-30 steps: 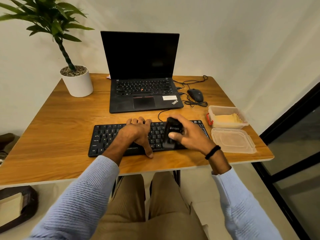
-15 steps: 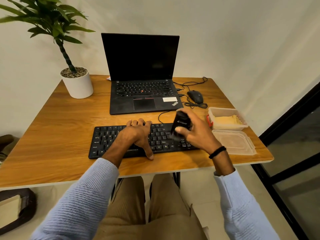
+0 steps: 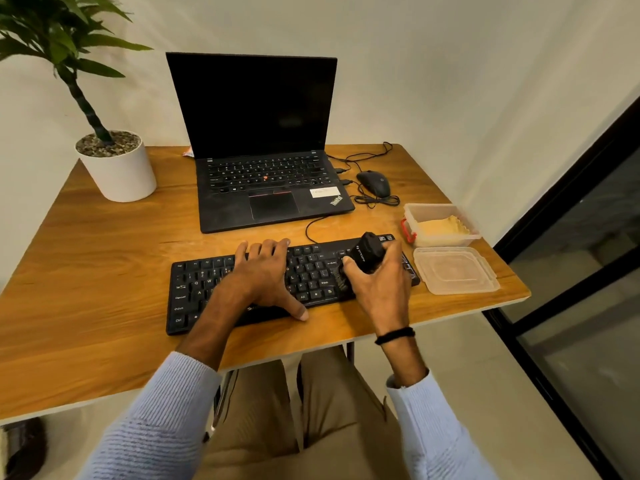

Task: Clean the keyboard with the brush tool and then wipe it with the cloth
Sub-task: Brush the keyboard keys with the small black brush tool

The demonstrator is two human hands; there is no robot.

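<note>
A black keyboard (image 3: 197,289) lies near the front edge of the wooden table (image 3: 104,265). My left hand (image 3: 263,275) rests flat on its middle keys, fingers spread, thumb at the front edge. My right hand (image 3: 381,285) grips a black brush tool (image 3: 369,252) over the keyboard's right part; its dark bristles (image 3: 341,280) point down onto the keys. A yellow cloth (image 3: 440,226) lies inside an open clear plastic box (image 3: 412,211) to the right of the keyboard.
An open black laptop (image 3: 263,188) stands behind the keyboard. A wired black mouse (image 3: 374,183) sits to its right, cables beside it. The box's clear lid (image 3: 457,271) lies at the table's right edge. A potted plant (image 3: 117,164) stands at the back left corner.
My right hand has moved the brush tool rightward along the keyboard, from the middle-right keys to the right end. My left hand has stayed on the keys.
</note>
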